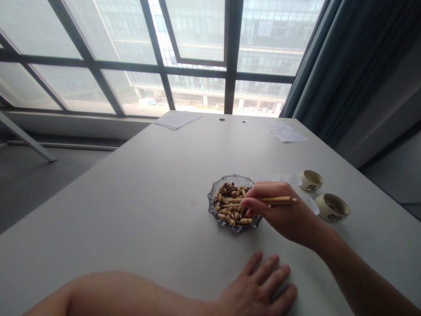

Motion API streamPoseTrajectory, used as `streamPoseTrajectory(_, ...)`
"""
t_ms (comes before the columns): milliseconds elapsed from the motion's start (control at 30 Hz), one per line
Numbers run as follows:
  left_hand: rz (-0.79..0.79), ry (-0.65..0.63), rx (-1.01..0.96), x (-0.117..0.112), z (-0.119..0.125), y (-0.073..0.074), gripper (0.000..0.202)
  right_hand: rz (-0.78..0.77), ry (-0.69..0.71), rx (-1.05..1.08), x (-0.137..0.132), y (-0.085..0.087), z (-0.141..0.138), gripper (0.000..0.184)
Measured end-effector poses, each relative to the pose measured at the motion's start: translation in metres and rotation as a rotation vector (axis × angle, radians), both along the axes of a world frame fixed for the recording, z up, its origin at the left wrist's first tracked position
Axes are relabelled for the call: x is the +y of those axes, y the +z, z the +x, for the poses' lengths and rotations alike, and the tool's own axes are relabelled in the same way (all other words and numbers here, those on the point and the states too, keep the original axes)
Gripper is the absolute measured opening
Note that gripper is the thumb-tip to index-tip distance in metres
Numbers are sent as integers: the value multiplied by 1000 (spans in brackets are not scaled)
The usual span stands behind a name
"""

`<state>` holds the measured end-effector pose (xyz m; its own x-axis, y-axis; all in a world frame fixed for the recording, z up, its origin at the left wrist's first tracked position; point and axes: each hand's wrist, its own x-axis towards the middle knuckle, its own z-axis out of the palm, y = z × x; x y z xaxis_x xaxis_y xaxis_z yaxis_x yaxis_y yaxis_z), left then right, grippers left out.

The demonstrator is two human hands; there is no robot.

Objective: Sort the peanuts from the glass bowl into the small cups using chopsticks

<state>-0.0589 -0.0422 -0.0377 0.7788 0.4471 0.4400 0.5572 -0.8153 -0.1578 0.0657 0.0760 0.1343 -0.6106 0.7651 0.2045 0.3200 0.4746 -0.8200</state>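
The peanuts (230, 216) lie heaped in a clear glass bowl (235, 228) with a scalloped, pointed rim, which sits on the white table (148, 197) in front of the person; darker bits are mixed in among them. A pair of wooden chopsticks (282, 201) reaches in over the heap from the right, nearly level, the two tips slightly apart near the left part of the bowl; whether they pinch a peanut cannot be told. The right hand (283, 215) has its grip closed around the chopsticks, thumb along the near side, the hand covering the right edge of the bowl. The left hand (256, 287) lies open, palm down on the table, just nearer the person than the bowl, its fingers a little spread and pointing away to the right. To the right of the bowl, partly behind the right hand, are clear plastic trays (311, 204), and just beside them two small cups (332, 207) with dark markings. Papers (177, 120) lie at the far left of the table, and a creased sheet (287, 132) at the far right. Beyond stand a framed window (197, 30) and a blue-grey curtain (319, 79).
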Motion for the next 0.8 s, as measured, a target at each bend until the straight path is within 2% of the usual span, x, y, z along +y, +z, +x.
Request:
streamPoseTrajectory(533, -9, -2, 12, -1, 0, 2, 30, -34, -25, -3, 0, 0, 1, 31)
streamPoseTrajectory(800, 30, 12, -89, 1, 2, -3, 27, -5, -87, 12, 1, 0, 4, 32)
